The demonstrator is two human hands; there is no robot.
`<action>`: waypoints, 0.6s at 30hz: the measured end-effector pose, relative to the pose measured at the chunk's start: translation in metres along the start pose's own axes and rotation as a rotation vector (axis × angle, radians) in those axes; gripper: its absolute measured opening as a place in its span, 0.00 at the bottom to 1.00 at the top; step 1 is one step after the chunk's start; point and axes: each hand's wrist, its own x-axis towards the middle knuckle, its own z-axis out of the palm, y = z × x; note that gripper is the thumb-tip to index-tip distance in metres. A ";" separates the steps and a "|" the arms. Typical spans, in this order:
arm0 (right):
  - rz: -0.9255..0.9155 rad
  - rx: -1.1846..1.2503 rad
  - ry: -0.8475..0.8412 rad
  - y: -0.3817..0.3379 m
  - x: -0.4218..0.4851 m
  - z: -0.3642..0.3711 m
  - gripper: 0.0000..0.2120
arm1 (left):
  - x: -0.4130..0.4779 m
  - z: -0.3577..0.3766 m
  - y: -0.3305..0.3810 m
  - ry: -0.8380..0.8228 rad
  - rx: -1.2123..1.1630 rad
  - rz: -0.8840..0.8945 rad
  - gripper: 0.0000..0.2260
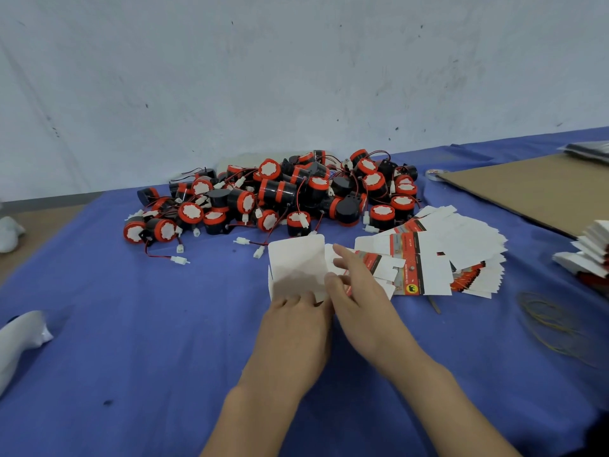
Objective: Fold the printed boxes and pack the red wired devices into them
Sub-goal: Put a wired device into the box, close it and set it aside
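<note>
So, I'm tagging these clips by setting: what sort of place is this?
Probably a small packing workshop: a heap of red wired devices on a blue-covered table, a fanned stack of flat printed boxes beside it, and the left hand gripping a half-folded box.

Matt white card box blank (296,265), glossy red-and-black plastic devices (276,192), blue cloth table cover (148,324), brown corrugated cardboard sheet (534,189)
</note>
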 end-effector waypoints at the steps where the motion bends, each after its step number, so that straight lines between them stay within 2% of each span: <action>1: 0.001 -0.013 -0.009 0.000 0.000 0.001 0.24 | 0.000 0.000 0.000 -0.008 0.005 0.002 0.16; 6: 0.002 -0.047 -0.022 -0.001 -0.001 0.002 0.23 | 0.001 -0.003 0.000 0.003 -0.017 0.005 0.14; 12: 0.039 0.027 -0.017 -0.002 0.000 0.008 0.18 | 0.001 -0.006 -0.001 0.040 -0.053 0.001 0.12; 18: 0.077 0.077 0.015 0.000 0.003 0.015 0.18 | -0.002 0.000 -0.005 0.138 -0.191 0.058 0.16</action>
